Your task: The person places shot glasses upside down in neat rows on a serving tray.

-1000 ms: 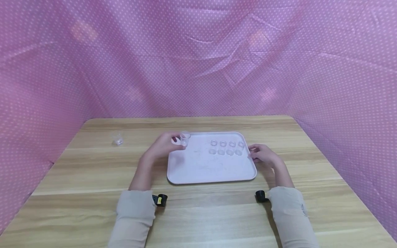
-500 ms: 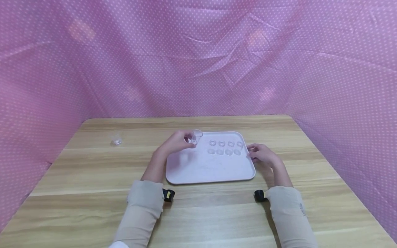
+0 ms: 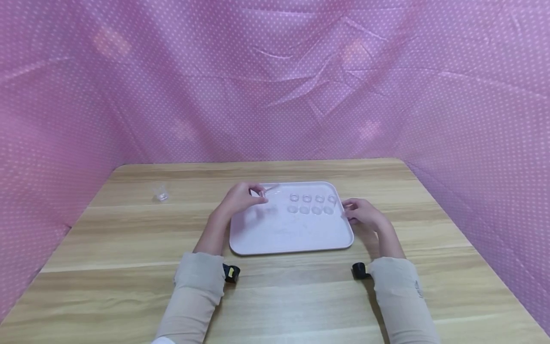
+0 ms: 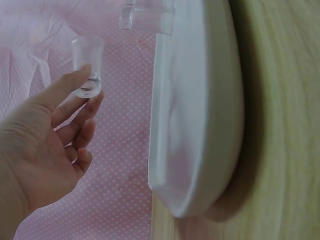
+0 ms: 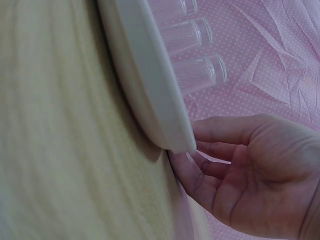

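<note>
Thumb and fingers of my left hand (image 3: 241,197) pinch a small clear glass (image 4: 89,57) near its thick base. That glass is held above the left part of the white tray (image 3: 292,234), tipped roughly on its side in the left wrist view, its mouth facing away from the fingers. My right hand (image 3: 364,213) grips the tray's right rim; in the right wrist view some fingertips are hidden behind the rim. On the tray's right half several matching clear glasses (image 5: 192,75) stand upside down in a row, thick bases upward.
Another clear glass (image 3: 161,195) stands alone at the far left of the wooden table (image 3: 283,296). A pink dotted cloth (image 3: 258,95) hangs behind the table and on both sides.
My left hand moved right over the tray with the glass, then slightly back left, and the glass tipped over to show its rim edge-on. My right hand keeps its place on the rim.
</note>
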`<state>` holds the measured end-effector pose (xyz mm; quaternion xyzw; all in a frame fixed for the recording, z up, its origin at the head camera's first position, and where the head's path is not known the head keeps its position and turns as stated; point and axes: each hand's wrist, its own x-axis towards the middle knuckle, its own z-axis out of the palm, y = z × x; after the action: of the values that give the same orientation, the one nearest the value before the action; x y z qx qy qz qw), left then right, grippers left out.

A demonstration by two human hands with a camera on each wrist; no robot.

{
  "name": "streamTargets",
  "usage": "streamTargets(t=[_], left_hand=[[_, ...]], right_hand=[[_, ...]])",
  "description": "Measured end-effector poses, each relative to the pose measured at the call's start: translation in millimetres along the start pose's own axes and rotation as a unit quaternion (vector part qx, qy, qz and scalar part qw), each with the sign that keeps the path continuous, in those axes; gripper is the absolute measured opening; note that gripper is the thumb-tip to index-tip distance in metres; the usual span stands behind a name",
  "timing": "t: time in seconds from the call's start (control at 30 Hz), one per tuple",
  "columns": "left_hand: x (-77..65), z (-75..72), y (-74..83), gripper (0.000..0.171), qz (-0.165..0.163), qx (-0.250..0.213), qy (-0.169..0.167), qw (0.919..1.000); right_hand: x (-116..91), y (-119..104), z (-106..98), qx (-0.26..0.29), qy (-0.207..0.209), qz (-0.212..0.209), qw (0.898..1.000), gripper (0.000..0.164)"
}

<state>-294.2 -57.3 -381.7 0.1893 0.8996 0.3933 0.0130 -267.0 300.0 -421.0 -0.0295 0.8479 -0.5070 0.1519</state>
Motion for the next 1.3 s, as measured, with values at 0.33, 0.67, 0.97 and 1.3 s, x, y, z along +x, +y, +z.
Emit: streamTargets(t=[0.33, 0.67, 0.97, 1.3], left_hand=[[2.9, 8.7, -1.1, 0.033, -0.015, -0.028, 0.054, 0.9980], [8.5, 26.9, 1.7, 0.030, -0.031, -0.086, 0.071, 0.9933], [14.1, 43.2, 8.7, 0.028, -0.027, -0.098, 0.039, 0.9940], [18.3, 50.7, 10.6, 0.027, -0.014, -0.087, 0.036, 0.9955]], right_hand=[[-0.3, 0.4, -0.1, 0.003, -0.004, -0.002, 1.000, 0.045], [0.4, 1.7, -0.5, 0.006, -0.003, -0.001, 1.000, 0.045], [0.7, 2.0, -0.6, -0.003, 0.004, 0.001, 1.000, 0.044], [2.1, 2.3, -1.1, -0.003, 0.002, 0.001, 1.000, 0.044]])
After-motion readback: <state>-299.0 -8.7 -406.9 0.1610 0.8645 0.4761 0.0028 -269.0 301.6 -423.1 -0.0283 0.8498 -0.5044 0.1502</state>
